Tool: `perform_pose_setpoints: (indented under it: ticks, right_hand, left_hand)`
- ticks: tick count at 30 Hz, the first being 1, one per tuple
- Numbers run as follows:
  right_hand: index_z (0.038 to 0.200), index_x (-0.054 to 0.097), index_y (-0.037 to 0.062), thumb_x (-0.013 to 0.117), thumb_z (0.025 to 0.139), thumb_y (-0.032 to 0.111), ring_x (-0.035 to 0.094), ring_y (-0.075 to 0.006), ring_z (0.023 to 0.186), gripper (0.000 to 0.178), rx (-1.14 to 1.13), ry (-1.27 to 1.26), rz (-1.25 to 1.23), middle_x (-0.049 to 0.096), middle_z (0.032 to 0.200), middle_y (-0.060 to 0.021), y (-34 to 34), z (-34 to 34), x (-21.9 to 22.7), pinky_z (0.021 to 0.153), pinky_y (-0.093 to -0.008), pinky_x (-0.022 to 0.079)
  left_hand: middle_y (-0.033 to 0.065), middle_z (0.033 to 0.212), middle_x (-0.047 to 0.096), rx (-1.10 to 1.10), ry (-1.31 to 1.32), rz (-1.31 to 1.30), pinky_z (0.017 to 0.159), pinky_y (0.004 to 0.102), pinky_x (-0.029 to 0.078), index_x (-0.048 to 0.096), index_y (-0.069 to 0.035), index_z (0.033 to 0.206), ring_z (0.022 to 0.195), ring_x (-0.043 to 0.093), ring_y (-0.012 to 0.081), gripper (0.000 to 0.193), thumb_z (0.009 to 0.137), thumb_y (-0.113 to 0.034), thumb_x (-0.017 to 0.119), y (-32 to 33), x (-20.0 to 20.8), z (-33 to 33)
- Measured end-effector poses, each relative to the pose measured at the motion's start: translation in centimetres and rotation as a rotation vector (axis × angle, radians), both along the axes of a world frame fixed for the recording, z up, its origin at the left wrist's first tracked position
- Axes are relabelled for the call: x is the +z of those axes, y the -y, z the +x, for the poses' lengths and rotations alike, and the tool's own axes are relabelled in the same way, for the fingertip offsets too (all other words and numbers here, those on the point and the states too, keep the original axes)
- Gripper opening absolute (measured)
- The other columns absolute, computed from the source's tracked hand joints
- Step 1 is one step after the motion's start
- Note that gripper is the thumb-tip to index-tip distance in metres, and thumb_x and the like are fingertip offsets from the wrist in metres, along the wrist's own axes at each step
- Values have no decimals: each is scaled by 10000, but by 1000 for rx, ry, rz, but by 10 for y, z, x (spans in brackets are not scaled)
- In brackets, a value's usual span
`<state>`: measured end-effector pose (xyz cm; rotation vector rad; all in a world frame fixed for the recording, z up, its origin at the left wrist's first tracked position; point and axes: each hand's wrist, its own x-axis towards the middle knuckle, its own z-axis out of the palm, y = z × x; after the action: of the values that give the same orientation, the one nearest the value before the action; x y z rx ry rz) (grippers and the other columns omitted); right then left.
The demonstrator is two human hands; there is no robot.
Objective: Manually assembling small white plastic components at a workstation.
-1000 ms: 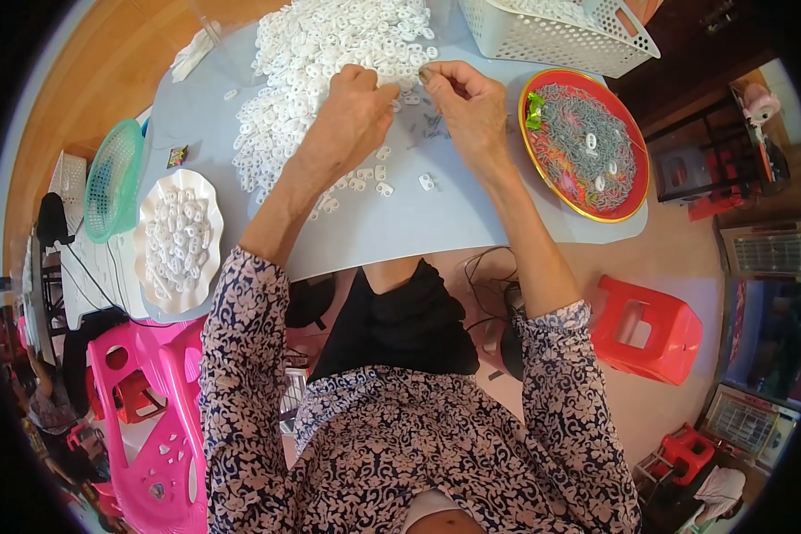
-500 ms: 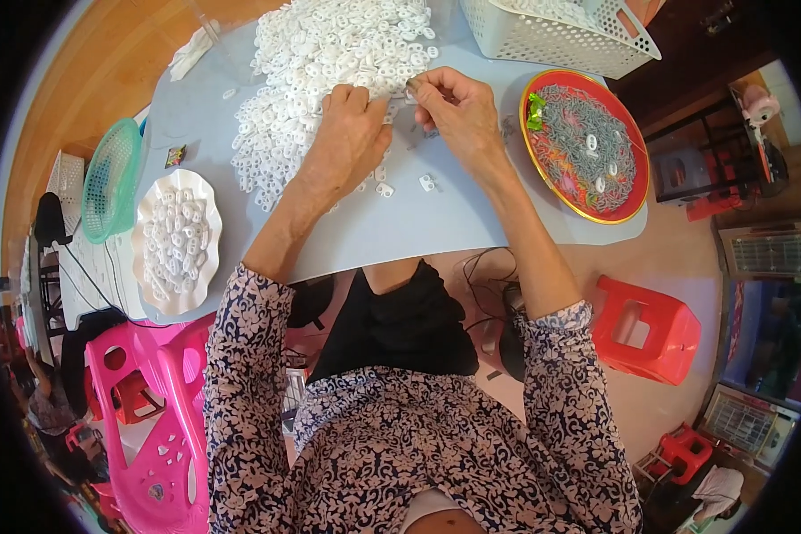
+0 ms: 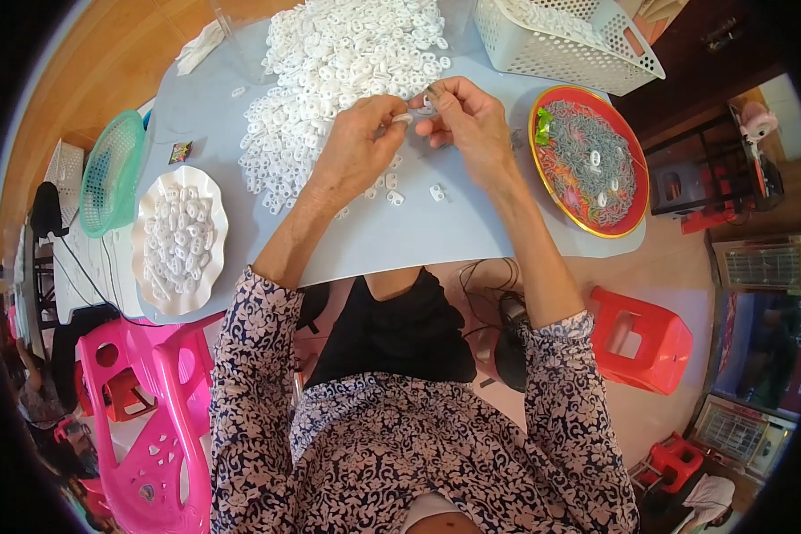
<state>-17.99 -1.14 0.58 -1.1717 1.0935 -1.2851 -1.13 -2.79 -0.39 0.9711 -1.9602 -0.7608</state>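
My left hand (image 3: 360, 147) is closed in a pinch on a small white plastic piece (image 3: 403, 117), above the near right side of a big heap of white two-hole plastic pieces (image 3: 347, 58). Close beside it, my right hand (image 3: 472, 125) pinches another small white piece (image 3: 426, 102) between thumb and fingers. Something dark shows at the right thumb tip, too small to make out. A few loose white pieces (image 3: 437, 192) lie on the grey-blue table (image 3: 365, 236) below the hands.
At right stands a red, gold-rimmed tray (image 3: 540, 167) of small grey parts with a few white pieces. A white perforated basket (image 3: 561, 53) is behind it. At left are a scalloped white dish (image 3: 142, 240) of white pieces and a green basket (image 3: 107, 182). Pink chair (image 3: 165, 383) and red stool (image 3: 641, 338) flank me.
Both hands have come back from the heap toward me, and the left has moved right. A white piece now shows in the left fingertips.
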Motion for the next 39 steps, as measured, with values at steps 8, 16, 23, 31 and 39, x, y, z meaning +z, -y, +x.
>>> perform_pose_setpoints:
  ticks: [8, 16, 23, 31, 39]
  right_hand:
    - [943, 573, 33, 513, 947, 208, 592, -77, 739, 185, 20, -23, -182, 650, 921, -52, -1, 3, 3, 623, -219, 480]
    - [909, 598, -8, 540, 919, 120, 585, -73, 654, 141, -52, 22, -243, 650, 789, -45, -1, 8, 1, 560, -208, 463]
    - [931, 655, -24, 576, 887, 78, 523, -60, 589, 136, -26, -20, -201, 610, 711, -12, 0, 9, -7, 530, -202, 434]
    - [1009, 634, -1, 602, 849, 31, 531, -53, 623, 166, 3, -126, -218, 610, 742, -4, -3, 12, -2, 566, -194, 442]
    - [1042, 605, 5, 587, 836, 11, 549, -59, 645, 207, -9, -193, -237, 624, 785, -14, -2, 10, -4, 591, -197, 457]
  left_hand:
    - [18, 676, 566, -36, -194, 280, 580, 246, 413, 611, 8, 964, 657, 501, 88, 174, 815, -81, 609, -1, 11, 0]
    - [-16, 715, 600, -39, -425, 426, 584, 183, 367, 640, -9, 976, 663, 475, 27, 173, 835, -105, 614, 4, 7, 3]
    - [24, 811, 651, -115, -513, 403, 687, 217, 439, 643, 7, 1033, 769, 585, 73, 230, 870, -147, 590, 7, 4, 6]
    - [25, 854, 616, -107, -527, 350, 730, 246, 453, 593, 0, 979, 802, 599, 102, 163, 904, -132, 534, 9, 7, 6]
    - [-3, 829, 574, -119, -548, 354, 718, 232, 437, 572, -18, 947, 794, 583, 92, 107, 906, -100, 519, 11, 5, 6]
